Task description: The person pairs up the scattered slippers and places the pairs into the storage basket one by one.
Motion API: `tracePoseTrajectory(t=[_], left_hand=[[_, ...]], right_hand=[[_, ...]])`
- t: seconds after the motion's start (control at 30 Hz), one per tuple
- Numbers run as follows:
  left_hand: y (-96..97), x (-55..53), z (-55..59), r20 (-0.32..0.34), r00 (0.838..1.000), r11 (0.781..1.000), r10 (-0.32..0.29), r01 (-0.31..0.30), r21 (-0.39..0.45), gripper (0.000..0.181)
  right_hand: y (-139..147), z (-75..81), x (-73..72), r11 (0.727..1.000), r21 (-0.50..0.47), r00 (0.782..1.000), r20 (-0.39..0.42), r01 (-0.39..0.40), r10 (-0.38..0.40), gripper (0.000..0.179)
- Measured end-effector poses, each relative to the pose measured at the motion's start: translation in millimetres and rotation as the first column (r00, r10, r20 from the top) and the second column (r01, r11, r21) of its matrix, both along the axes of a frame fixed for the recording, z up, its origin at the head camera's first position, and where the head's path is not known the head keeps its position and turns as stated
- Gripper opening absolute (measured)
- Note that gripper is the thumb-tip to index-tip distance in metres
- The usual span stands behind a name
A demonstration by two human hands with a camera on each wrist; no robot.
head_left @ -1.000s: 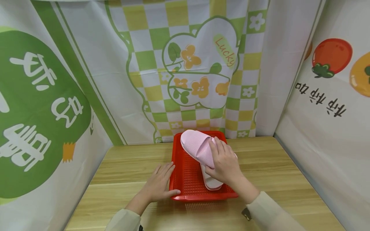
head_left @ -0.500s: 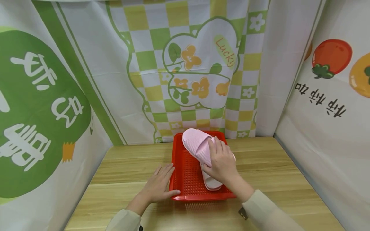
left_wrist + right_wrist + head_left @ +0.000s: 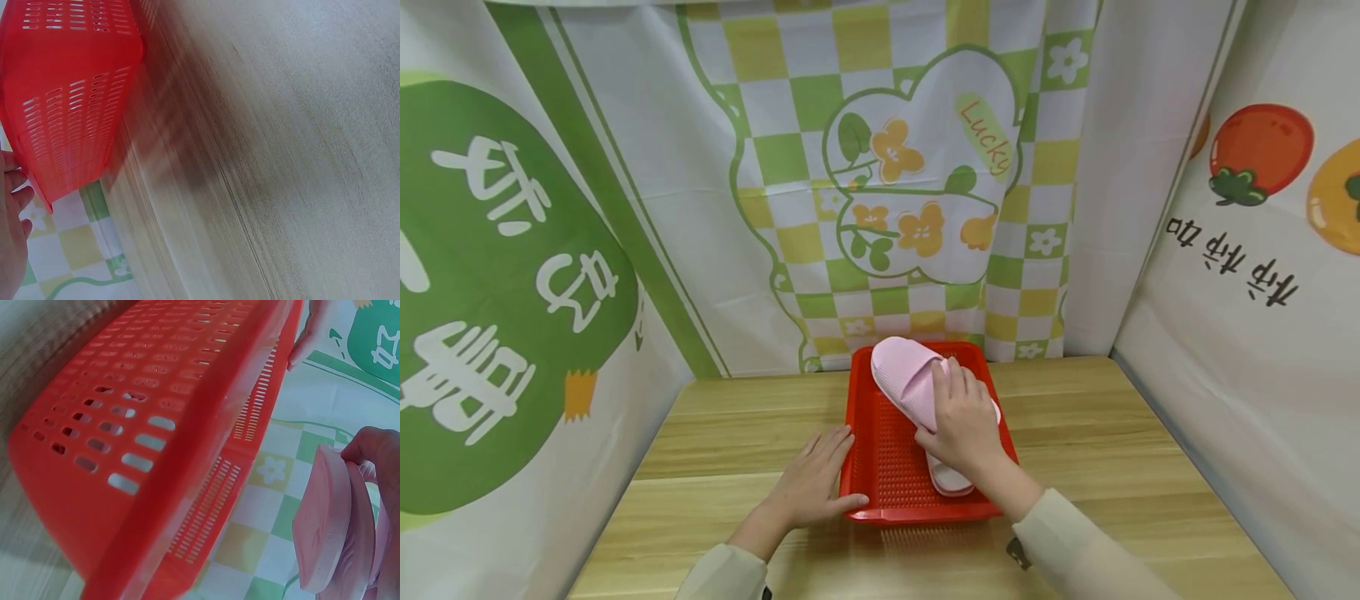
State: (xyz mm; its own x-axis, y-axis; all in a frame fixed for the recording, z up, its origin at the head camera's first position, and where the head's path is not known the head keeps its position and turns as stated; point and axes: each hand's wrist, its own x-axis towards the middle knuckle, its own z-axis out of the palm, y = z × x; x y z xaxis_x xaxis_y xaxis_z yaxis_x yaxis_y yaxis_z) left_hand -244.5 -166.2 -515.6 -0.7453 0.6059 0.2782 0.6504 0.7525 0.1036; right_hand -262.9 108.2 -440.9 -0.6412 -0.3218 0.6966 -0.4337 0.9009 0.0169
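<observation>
My right hand (image 3: 964, 425) grips a pink ribbed slipper (image 3: 901, 367) over the red basket (image 3: 865, 496). The slipper lies slantwise, one rounded end toward the basket's back left. Below it, the pale rounded end of another slipper (image 3: 951, 479) shows near the front right; the rest is hidden. In the right wrist view, pink slipper layers (image 3: 325, 519) lie against the fingers beyond the basket's rim. My left hand (image 3: 808, 483) rests on the basket's left rim, fingers extended and thumb at the front corner. The left wrist view shows its fingertips at the rim.
The basket has slotted walls and stands on a wood-grain table (image 3: 737, 433). A checkered cloth (image 3: 925, 308) hangs right behind it. Printed cloth walls (image 3: 1240, 350) rise at both sides of the table.
My right hand has shifted a little to the left along with the slipper, uncovering more of the basket's right rim. The left hand and basket stay in place.
</observation>
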Motion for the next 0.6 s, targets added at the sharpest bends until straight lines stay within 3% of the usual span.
tracePoseTrajectory(t=[0.6], left_hand=[[0.4,1.6,0.3,-0.006,1.0,1.0,-0.007,0.007,-0.001,0.09]], right_hand=[[-17,-8.2,-7.0,0.994,0.031,0.992,0.06,0.106,-0.108,0.088]])
